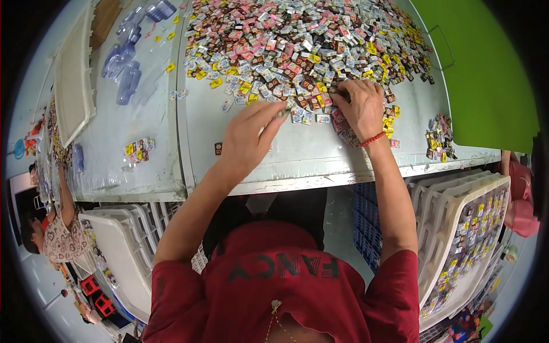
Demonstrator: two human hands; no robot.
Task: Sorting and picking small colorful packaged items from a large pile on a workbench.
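Note:
A wide heap of small printed packets (286, 43), in brown, pink, white and yellow, covers the far part of the pale table. My left hand (246, 137) is in front of the heap, slightly blurred, with thumb and forefinger pinched on a small packet (281, 114). At the heap's near edge is my right hand (363, 106), with a red bracelet at the wrist. Its fingers curl down among the packets, and their tips are partly hidden, so what they hold is unclear. Between the hands lie several loose white packets (301, 116). A brown packet (218, 148) sits left of my left wrist.
Clear plastic containers (128, 83) and a small packet group (139, 150) are on the left table. Another small pile (440, 137) sits by the green panel (486, 68) at right. Stacked white trays (457, 240) stand below the table's edge. A co-worker (60, 228) works at far left.

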